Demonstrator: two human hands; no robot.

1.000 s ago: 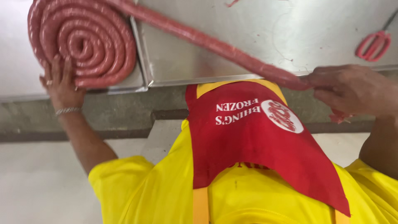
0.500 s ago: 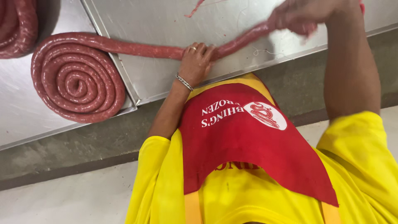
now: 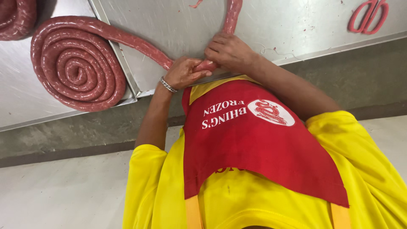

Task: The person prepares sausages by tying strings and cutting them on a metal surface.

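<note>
Steel worktop fills the upper part of the view, which comes out upside down, with a grey ledge and pale floor below it. Your two hands meet at the near edge of the worktop, both on the long reddish sausage rope. Your left hand, the one with the bracelet at the wrist, has its fingers clamped together on the rope. Your right hand sits touching it, fingers curled down and closed over the same stretch. From that pinch, one length of rope runs up and away past the top edge of the view. The other length runs across the worktop into a flat tray, where it lies wound in a tight spiral coil. A second coil shows partly at the top corner beside it. Red-handled scissors lie on the worktop, well apart from your hands. You wear a red apron over a yellow shirt.
</note>
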